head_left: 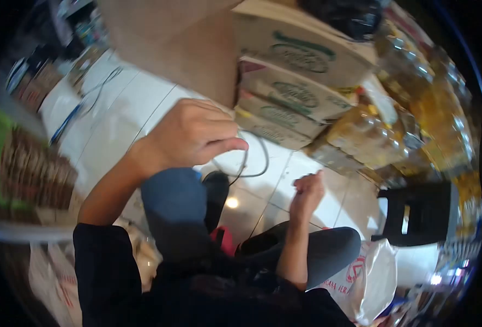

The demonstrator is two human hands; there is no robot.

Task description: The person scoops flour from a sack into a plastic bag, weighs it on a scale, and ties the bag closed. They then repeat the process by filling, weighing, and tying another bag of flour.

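Note:
My left hand (197,132) is raised over the white tiled floor, its fingers curled into a fist and the thumb lying along them. A thin dark cable (266,158) loops just past that thumb and overlaps the hand in this view. My right hand (308,195) is lower, above my bent right knee (336,250), with its fingers curled in and the thumb side up. I cannot tell whether anything small is inside either closed hand. In front of both hands is a stack of cardboard boxes (295,101) with green printing.
Plastic-wrapped packs of bottles of yellow liquid (369,136) are piled at the right, near a black stool (418,215). A white sack with red print (374,278) lies beside my right leg. Stacked brown packs (36,169) stand at the left. A large brown panel (175,43) rises ahead.

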